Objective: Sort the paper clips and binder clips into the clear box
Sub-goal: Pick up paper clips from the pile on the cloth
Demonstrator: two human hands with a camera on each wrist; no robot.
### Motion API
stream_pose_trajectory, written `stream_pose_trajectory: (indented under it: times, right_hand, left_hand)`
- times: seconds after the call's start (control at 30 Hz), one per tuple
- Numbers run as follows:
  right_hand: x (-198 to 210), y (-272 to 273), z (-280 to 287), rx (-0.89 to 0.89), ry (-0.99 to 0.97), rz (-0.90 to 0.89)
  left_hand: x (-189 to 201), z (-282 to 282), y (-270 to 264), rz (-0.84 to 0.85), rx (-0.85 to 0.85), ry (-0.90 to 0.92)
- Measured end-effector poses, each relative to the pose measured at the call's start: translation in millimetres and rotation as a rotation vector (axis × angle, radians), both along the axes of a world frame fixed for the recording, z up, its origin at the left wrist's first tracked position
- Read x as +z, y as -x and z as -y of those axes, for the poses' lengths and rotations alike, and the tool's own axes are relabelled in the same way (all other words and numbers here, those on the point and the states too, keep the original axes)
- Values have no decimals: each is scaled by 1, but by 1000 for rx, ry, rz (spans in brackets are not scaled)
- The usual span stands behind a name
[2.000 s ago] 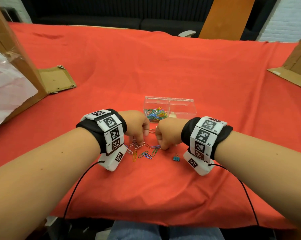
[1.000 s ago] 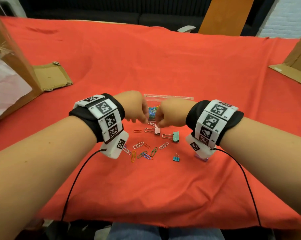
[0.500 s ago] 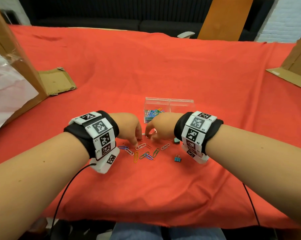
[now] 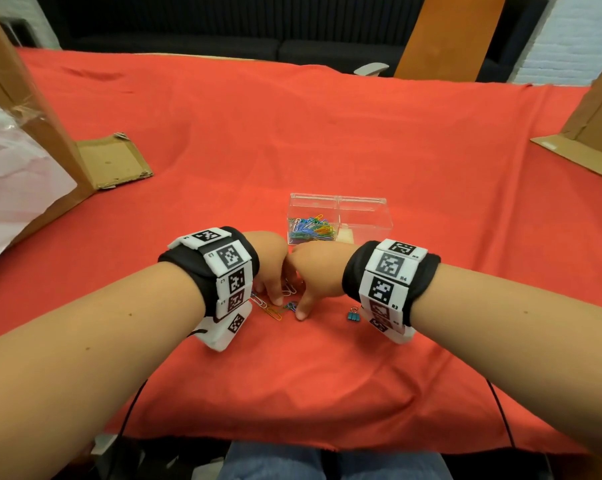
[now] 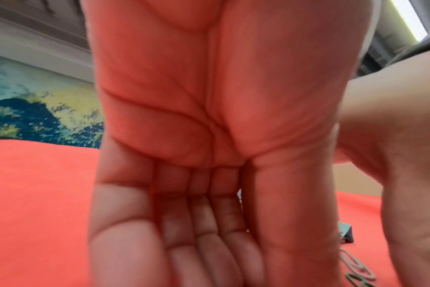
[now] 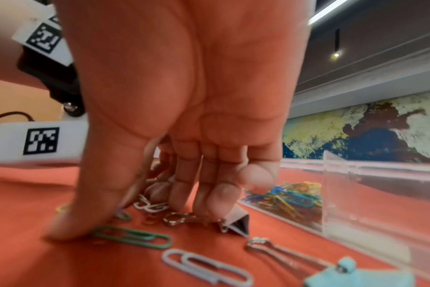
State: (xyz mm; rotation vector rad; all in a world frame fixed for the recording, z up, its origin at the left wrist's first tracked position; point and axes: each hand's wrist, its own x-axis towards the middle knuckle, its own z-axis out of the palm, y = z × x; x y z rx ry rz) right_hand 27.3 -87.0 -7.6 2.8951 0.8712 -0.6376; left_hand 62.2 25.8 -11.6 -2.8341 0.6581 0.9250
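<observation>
small blue binder clip lies on red cloth, nearest, just beside r wrist. both hands down among loose paper clips: right hand w/ thumb pressed flat by a green clip, fingers bent; left hand fingers curled down, grip can't tell. behind them clear box, left compartment holds coloured clips.

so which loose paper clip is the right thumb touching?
The green paper clip. The right hand has its thumb tip on that clip's end, while the white paper clip lies untouched, nearer the camera.
</observation>
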Motion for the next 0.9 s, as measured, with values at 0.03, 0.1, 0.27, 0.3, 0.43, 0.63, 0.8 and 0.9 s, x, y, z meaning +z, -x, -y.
stream_pose_trajectory:
  times: [0.03, 0.1, 0.27, 0.3, 0.43, 0.63, 0.8, 0.9]
  right_hand:
    - [-2, -1, 0, -8, -4, 3]
    - [-4, -2, -1, -14, 0, 8]
    - [-5, -2, 4, -46, -9, 9]
    - [-5, 0, 6, -64, 1, 5]
    - [-4, 2, 16, -107, 28, -16]
    - [5, 1, 29, -156, -64, 35]
    - [26, -17, 43, -293, -225, 134]
    - [37, -32, 49, -369, -309, 263]
  left_hand:
    - [-1, -1, -1, -25, 35, 14]
    - [-3, -3, -4, -69, 82, 40]
    - [-3, -3, -2, -130, 123, 102]
    - [-3, -3, -1, -133, 121, 107]
    - [-2, -3, 1, -136, 111, 133]
    - [15, -1, -1, -17, 70, 210]
    - [35, 2, -13, 147, 105, 391]
    - [43, 8, -23, 308, 151, 510]
